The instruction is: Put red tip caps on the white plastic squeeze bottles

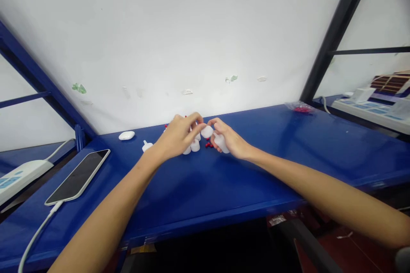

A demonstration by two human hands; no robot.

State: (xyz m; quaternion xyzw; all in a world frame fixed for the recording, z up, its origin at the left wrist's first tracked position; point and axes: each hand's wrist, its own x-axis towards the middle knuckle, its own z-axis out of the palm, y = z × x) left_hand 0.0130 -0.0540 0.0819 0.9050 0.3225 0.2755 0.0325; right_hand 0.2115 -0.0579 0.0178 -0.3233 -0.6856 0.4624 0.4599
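My left hand (183, 135) is closed in a pinch, thumb and fingers at a small white round cup-like piece (207, 132). My right hand (231, 138) curls round a second white piece (221, 143), which seems to have a narrow neck pointing up and left. The right fingertips also reach the round piece, so the two hands nearly meet. Below them lie several small red bits (209, 145). White cylindrical pieces (195, 145) stand close by, partly hidden under my left hand. To the left, another white piece with a thin tip (147, 146) rests on the blue tabletop (198, 187).
At left are a white earbud case (127, 135) and a phone (78, 177) with a cable. A clear bag of red bits (301, 108) lies at back right. Dark metal posts (329, 30) rise at both sides before a white wall (192, 42). Power strips (24, 177) sit beyond.
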